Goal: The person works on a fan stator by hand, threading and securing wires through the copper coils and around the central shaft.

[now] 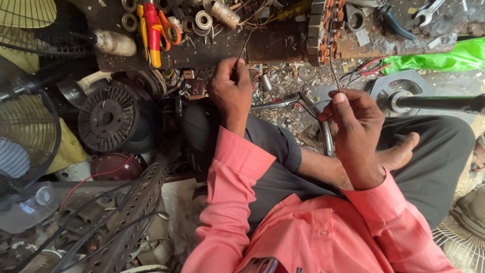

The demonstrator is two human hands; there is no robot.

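Observation:
My left hand (pixel 231 90) pinches a thin dark wire or rod (pixel 245 46) that slants up toward the wooden bench (pixel 275 46). My right hand (pixel 356 126) pinches another thin wire (pixel 334 73), which rises to a round motor stator (pixel 323 30) with orange windings standing on the bench edge. Both sleeves are salmon pink. I sit cross-legged in dark trousers, with a bare foot (pixel 399 151) beside my right wrist.
Scissors with orange handles (pixel 169 28), bearings (pixel 203 20) and a spanner (pixel 427 12) lie on the bench. A ribbed rotor (pixel 107 117) and fan guards (pixel 25 136) stand at the left. Red pliers (pixel 366 70), a metal base with a shaft (pixel 404 98) and a perforated strip (pixel 136 212) lie around me.

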